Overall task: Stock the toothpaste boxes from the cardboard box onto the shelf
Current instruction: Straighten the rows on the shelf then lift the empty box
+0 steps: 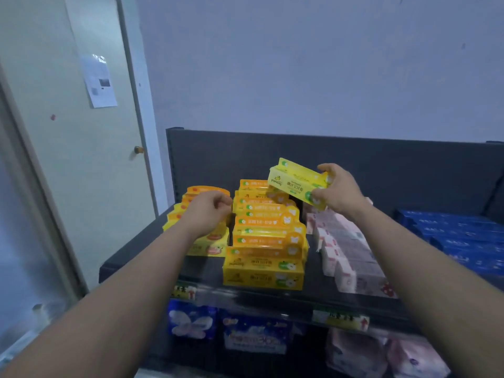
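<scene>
Toothpaste box [294, 181] end behind R hand [338, 192]

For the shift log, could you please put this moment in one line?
right hand: holds yellow box above middle stack | left hand: curled, empty, by left stack

A person's bare arms and hands.
Both forearms [152, 268] are uncovered from the lower edge of the view down to the wrists, and the left hand [211, 214] and right hand [339, 193] are bare too; whatever is worn higher up is out of sight.
</scene>
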